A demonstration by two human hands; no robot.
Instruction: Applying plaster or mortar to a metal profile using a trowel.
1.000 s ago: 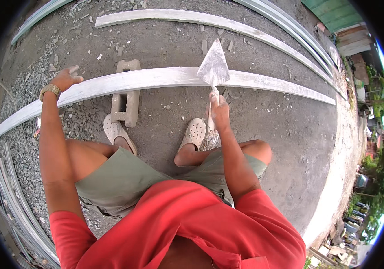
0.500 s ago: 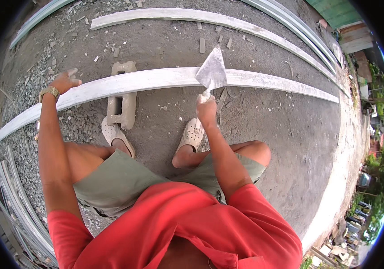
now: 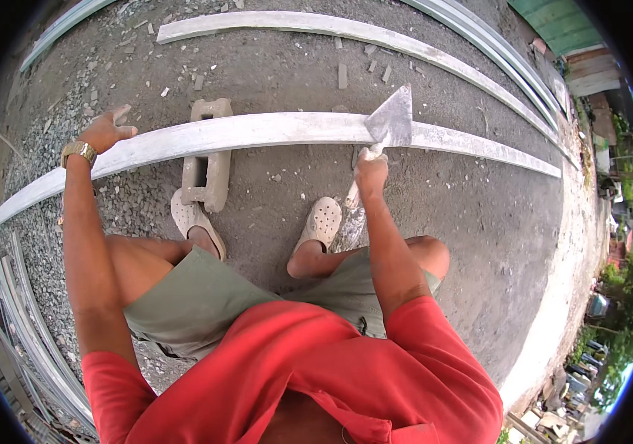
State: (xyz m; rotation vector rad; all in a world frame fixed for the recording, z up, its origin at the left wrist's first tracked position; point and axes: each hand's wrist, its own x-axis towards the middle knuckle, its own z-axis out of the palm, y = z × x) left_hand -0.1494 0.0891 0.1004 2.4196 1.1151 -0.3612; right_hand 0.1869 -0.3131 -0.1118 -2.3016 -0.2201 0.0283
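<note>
A long white-coated beam (image 3: 272,129) lies crosswise in front of me, bowed by the lens. My right hand (image 3: 371,175) is wrapped round the handle of a pointed trowel (image 3: 395,120). Its grey triangular blade lies over the beam, right of the middle; whether it touches the surface I cannot tell. Over toward the beam's left part, my left hand (image 3: 108,132) is at the far edge, its thumb and fingers apart and nothing held in them. A grey hollow concrete block (image 3: 216,181) sits under the beam, left of centre.
Beyond lies a second whitish beam (image 3: 294,24), with light metal lengths (image 3: 490,48) past it at the upper right. Gravel (image 3: 46,244) covers the left ground. More long metal pieces (image 3: 31,318) lie at lower left. My sandals (image 3: 322,222) stand close to the block.
My right hand has moved right along the beam with the trowel, whose blade is now tilted more to the right. My left hand stays near the same spot.
</note>
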